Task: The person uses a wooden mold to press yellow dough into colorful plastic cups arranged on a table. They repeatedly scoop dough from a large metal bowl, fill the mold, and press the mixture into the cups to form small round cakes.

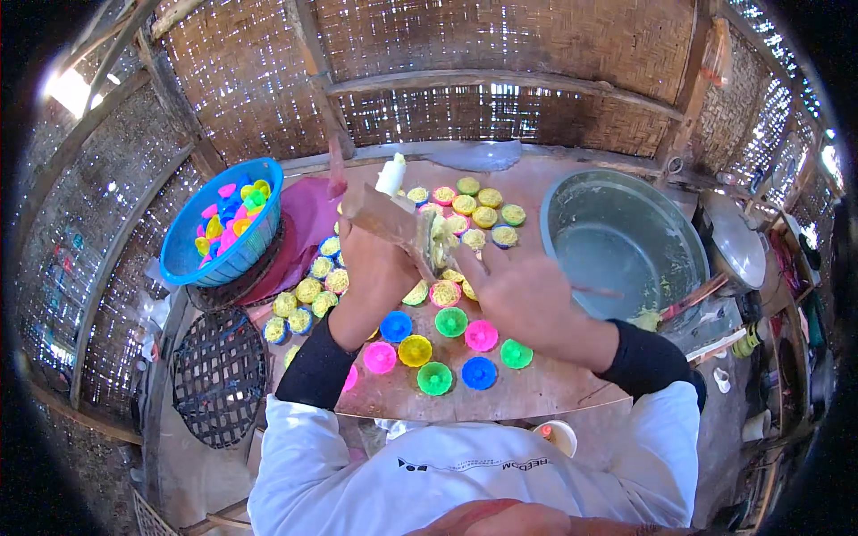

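Note:
My left hand [375, 272] grips a brown wooden, trough-like piece [384, 216] above the table. Pale yellow, moist mixture [440, 241] clings to its right end. Close to that mixture are the fingers of my right hand [527, 295], closed round a thin reddish-brown stick [597, 291] that juts out on the right; its other end is hidden. Under and beyond my hands stand many small moulds topped with yellow mixture [484, 217]. Nearer me, several bare moulds sit in pink [481, 335], blue [479, 372], green [434, 378] and yellow [415, 350].
A blue basket [223, 268] of coloured moulds stands at left, above a dark woven mat [219, 380]. At right is a large grey-green basin [559, 192], with a lidded pot [737, 241] beyond it. A white bottle [391, 174] stands behind my left hand. Woven walls [500, 45] enclose the back.

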`<state>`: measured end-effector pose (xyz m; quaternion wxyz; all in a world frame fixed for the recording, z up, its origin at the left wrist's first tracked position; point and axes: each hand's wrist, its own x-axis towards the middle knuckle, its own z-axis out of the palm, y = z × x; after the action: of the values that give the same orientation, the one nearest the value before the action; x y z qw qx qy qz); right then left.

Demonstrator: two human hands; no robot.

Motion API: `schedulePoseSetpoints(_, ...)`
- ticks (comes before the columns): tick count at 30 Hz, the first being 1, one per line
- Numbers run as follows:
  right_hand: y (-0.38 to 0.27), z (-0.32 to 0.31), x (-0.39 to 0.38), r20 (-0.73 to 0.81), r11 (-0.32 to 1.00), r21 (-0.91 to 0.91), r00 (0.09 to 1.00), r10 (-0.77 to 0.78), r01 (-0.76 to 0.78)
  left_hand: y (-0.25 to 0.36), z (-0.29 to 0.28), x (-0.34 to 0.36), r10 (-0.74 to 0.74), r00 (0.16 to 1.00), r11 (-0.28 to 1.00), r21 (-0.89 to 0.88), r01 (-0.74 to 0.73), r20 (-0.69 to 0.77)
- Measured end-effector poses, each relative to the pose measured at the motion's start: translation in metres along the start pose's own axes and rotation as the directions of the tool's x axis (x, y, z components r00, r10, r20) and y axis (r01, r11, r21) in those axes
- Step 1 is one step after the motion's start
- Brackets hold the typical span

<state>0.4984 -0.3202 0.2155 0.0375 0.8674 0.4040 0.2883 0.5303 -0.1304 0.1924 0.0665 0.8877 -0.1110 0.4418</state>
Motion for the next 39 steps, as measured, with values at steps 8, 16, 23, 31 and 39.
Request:
schedulePoseSetpoints(8,-0.006,-0.03,-0.034,-0.053,0.952,0.129,0.957,0.287,-0.278,-0.058,0.01,-0.015,-0.093,0.992,0.995,0.038,0.097,-0.086)
schedulePoseSetpoints(16,-0.043,0.042,-0.015,-0.238,0.69,0.619,0.748,0.619,-0.374,-0.005,0.048,-0.006,-0.636,0.733,0.346,-0.938,-0.008,-0.241)
schedulePoseSetpoints(23,-0.049,0.025,-0.041,-0.064,0.659,0.639,0.826,0.56,-0.397,-0.042,0.055,-0.006,-0.243,0.892,0.948,-0.286,0.137,-0.381)
schedulePoseSetpoints(31,0.107,-0.006,-0.166,0.222,0.592,-0.471,0.562,0.797,-0.654,-0.099,0.006,-0.019,-0.384,0.923,0.484,-0.859,0.168,-0.035)
schedulePoseSetpoints(39,0.083,0.051,-0.114,0.217,0.782,0.113,0.783,0.583,-0.613,-0.08,0.0,-0.011,-0.064,0.997,-0.584,-0.809,-0.062,-0.031)
